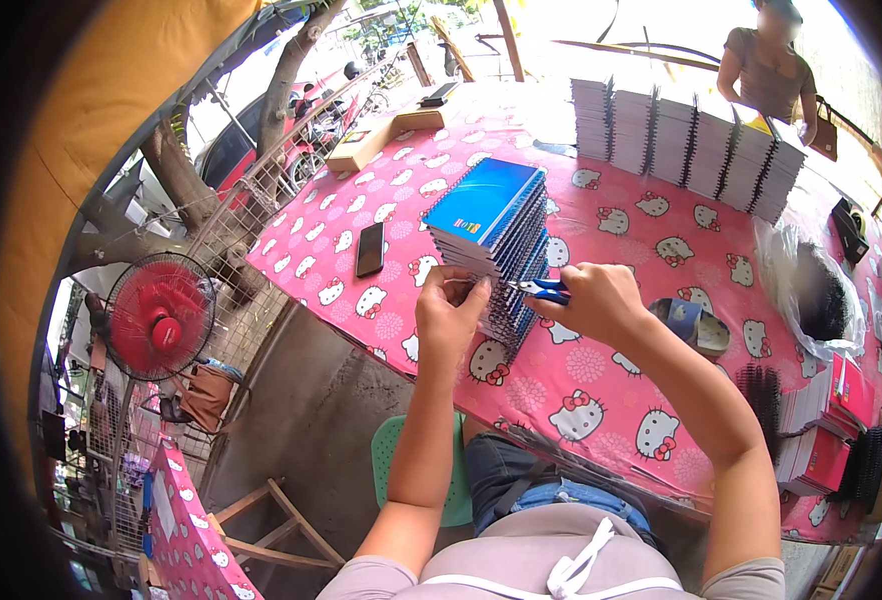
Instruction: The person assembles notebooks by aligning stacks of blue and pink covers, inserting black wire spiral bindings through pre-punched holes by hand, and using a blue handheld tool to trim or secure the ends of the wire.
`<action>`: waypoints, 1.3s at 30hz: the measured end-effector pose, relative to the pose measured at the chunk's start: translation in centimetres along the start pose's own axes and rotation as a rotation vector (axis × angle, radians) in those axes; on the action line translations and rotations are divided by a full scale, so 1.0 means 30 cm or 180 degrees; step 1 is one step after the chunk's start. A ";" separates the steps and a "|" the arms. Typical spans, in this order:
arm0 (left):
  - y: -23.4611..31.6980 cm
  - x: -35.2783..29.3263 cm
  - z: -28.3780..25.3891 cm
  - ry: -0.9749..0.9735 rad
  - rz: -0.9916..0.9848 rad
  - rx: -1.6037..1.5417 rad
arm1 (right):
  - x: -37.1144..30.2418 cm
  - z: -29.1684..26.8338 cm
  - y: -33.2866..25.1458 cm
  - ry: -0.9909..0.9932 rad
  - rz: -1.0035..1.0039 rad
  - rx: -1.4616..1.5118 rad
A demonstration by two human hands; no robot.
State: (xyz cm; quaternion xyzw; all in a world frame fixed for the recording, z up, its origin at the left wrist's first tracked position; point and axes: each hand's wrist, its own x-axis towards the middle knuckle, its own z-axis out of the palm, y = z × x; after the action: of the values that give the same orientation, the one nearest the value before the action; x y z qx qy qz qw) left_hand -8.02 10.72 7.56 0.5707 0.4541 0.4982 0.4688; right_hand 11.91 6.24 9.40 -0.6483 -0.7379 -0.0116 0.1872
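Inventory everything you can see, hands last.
Notebook stack: one, blue-topped, table centre
Hand tool: one, blue-handled, in right hand
Phone: one, black, left of notebook stack
Spiral-bound stacks: several, whitish, table's far right
Booklets: several, red, lower right
Plastic bag: one, clear, right
Table: one, pink, centre
Fan: one, red, left
Seat: one, green, lower centre
Other person: one, brown top, upper right
Left hand: one, bare, at notebook stack
Right hand: one, bare, on hand tool

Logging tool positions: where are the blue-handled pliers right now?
In the head view, the pliers are just right of centre, in the right hand, tips pointing toward the left hand beside the blue notebook stack.
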 end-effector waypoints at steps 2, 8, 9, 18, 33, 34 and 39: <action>-0.004 0.002 0.008 -0.0074 -0.0100 -0.0077 | -0.025 0.052 0.054 0.0840 -0.0318 -0.0132; -0.009 -0.011 0.039 -0.0089 -0.0049 -0.0009 | 0.012 0.059 0.014 0.0459 -0.0170 0.0019; -0.030 0.002 0.026 -0.0107 0.0025 0.0000 | 0.014 0.064 0.009 0.0116 -0.0041 0.0086; 0.004 -0.028 0.030 -0.0121 -0.0375 0.0043 | -0.020 0.084 0.026 0.0642 -0.0296 -0.0261; -0.033 -0.009 0.020 -0.0216 -0.0091 0.0132 | 0.008 0.062 0.020 -0.0030 -0.0051 -0.0083; -0.030 -0.007 0.018 -0.0248 -0.0118 0.0167 | 0.011 0.058 0.022 -0.0125 -0.0042 -0.0104; -0.036 -0.012 0.000 -0.0196 -0.0372 0.0254 | -0.019 0.084 0.063 0.0601 -0.0362 -0.0128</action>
State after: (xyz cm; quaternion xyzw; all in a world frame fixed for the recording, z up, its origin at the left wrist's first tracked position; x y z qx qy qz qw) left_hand -8.11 10.51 6.46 0.5765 0.4916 0.4337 0.4877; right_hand 13.12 6.65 6.46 -0.6050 -0.7522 -0.0979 0.2419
